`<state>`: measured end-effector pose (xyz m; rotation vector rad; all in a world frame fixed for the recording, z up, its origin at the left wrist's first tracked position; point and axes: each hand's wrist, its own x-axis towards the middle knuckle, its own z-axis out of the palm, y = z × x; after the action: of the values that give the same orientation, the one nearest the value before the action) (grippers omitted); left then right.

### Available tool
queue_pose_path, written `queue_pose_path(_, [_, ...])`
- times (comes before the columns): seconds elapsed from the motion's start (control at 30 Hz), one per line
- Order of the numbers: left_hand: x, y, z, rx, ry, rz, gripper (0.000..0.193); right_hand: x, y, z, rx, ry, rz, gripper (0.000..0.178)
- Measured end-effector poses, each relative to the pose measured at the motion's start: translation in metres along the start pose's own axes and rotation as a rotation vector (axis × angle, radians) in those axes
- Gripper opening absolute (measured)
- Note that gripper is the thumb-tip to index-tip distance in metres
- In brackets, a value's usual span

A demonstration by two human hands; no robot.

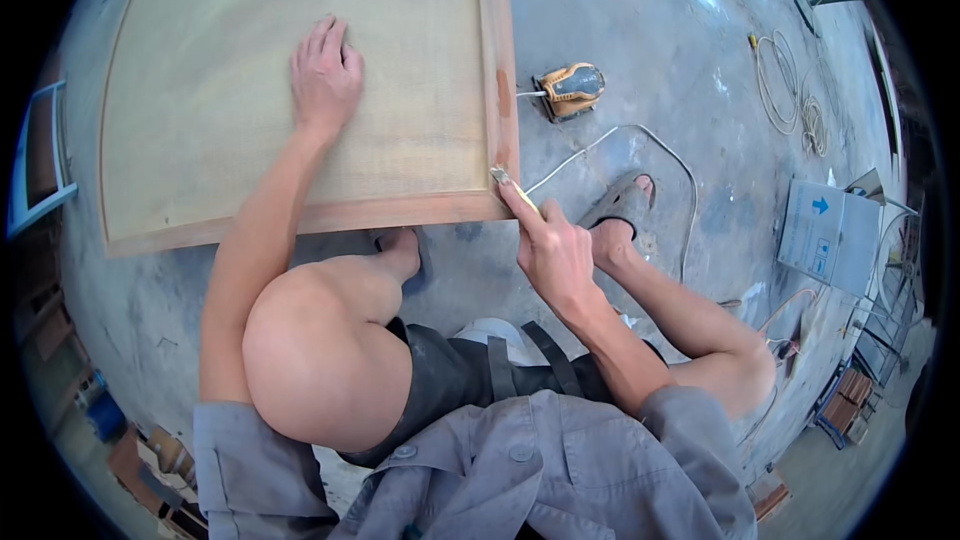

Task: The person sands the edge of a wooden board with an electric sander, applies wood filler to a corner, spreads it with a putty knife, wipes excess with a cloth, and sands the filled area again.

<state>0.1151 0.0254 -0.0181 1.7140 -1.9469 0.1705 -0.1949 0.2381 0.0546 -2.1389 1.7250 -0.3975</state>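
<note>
A large pale wooden panel (400,70) with a reddish-brown wood frame (380,210) lies in front of me. My left hand (328,80) rests palm down on the panel's surface, fingers extended and holding nothing. My right hand (557,258) is closed round a small yellow-handled scraper (522,196). The scraper's tip touches or hovers just over the frame's near right corner; which of the two I cannot tell. Along the frame's right side, darker reddish patches show on the wood.
A yellow-and-black electric sander (572,90) sits on the concrete floor right of the panel. Its white cord (690,180) loops past my right foot. Farther right are a coiled cable (785,90) and a cardboard box (830,235). Wood pieces (850,400) lie at lower right.
</note>
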Motion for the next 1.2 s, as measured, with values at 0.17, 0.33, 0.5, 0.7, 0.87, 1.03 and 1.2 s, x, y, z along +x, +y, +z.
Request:
queue_pose_path(0.17, [-0.001, -0.008, 0.002, 0.046, 0.009, 0.04, 0.038, -0.026, 0.003, -0.001, 0.014, -0.071, 0.008, 0.066])
queue_pose_path(0.33, [-0.001, -0.004, 0.0, 0.016, -0.025, 0.013, 0.04, 0.008, 0.002, 0.003, 0.029, 0.012, -0.013, 0.066])
queue_pose_path(0.5, [-0.001, -0.006, 0.001, 0.041, -0.025, 0.011, 0.04, -0.019, 0.005, -0.003, 0.028, -0.039, 0.014, 0.067])
queue_pose_path(0.7, [-0.002, -0.003, 0.0, 0.002, -0.006, 0.01, 0.039, -0.005, 0.002, -0.002, 0.01, -0.034, 0.024, 0.069])
queue_pose_path(0.87, [0.002, -0.004, 0.001, 0.028, -0.01, 0.03, 0.039, -0.034, 0.008, 0.001, 0.023, -0.015, 0.007, 0.068])
queue_pose_path(1.03, [0.0, -0.003, 0.0, 0.012, -0.004, 0.031, 0.039, -0.002, 0.004, -0.003, 0.01, 0.006, 0.022, 0.068])
queue_pose_path(1.2, [-0.002, -0.003, 0.0, 0.064, -0.015, 0.045, 0.04, -0.034, 0.012, -0.001, 0.036, -0.02, 0.004, 0.065])
